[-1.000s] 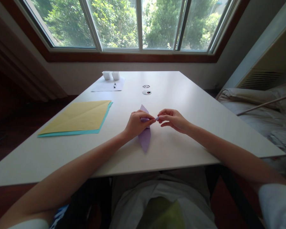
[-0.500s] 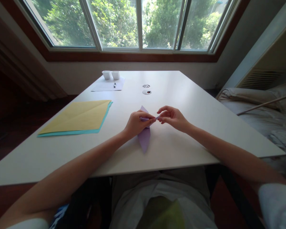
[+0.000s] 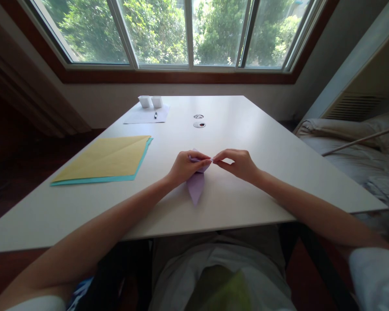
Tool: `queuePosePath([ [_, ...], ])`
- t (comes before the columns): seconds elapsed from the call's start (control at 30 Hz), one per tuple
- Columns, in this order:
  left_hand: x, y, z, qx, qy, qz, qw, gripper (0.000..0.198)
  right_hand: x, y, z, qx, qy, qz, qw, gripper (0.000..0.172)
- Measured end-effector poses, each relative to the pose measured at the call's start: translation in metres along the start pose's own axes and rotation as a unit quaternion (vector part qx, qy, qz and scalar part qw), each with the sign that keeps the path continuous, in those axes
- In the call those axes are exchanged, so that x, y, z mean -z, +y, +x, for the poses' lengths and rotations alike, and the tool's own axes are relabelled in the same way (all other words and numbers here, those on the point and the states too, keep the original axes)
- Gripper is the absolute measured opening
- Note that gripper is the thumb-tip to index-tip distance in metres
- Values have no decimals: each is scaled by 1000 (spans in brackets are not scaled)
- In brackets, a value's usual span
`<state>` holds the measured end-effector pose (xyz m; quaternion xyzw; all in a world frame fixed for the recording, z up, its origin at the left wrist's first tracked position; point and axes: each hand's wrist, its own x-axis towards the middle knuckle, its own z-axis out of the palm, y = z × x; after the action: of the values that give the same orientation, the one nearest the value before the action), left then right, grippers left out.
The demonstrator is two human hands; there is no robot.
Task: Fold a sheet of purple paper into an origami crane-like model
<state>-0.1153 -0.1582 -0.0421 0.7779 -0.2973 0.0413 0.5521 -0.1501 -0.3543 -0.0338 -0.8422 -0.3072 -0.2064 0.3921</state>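
Note:
A folded piece of purple paper, with pointed flaps, is held just above the white table. My left hand is closed on its middle, thumb and fingers pinching the folds. At the right end of the paper, the thumb and forefinger of my right hand pinch a narrow tip. One flap points toward me below my left hand; another shows partly behind the fingers. The folds under my left hand are hidden.
On the left lie a yellow sheet and a turquoise sheet under it. Farther back are a white paper with a pen and two small white containers. Two round discs sit mid-table.
My right thumb and forefinger, parted before, have closed on the paper's right tip. The paper's far flap has dropped lower behind my left hand, which stays in nearly the same place.

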Motion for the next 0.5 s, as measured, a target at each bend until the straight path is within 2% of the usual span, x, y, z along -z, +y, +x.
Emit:
queuePosePath([
  [0.33, -3, -2, -1, 30, 15, -56, 998, 29, -4, -2, -1, -20, 7, 17, 1000, 13],
  [0.5, -3, -2, -2, 42, 8, -68, 997, 32, -6, -3, 1, -80, 8, 81, 994, 16],
])
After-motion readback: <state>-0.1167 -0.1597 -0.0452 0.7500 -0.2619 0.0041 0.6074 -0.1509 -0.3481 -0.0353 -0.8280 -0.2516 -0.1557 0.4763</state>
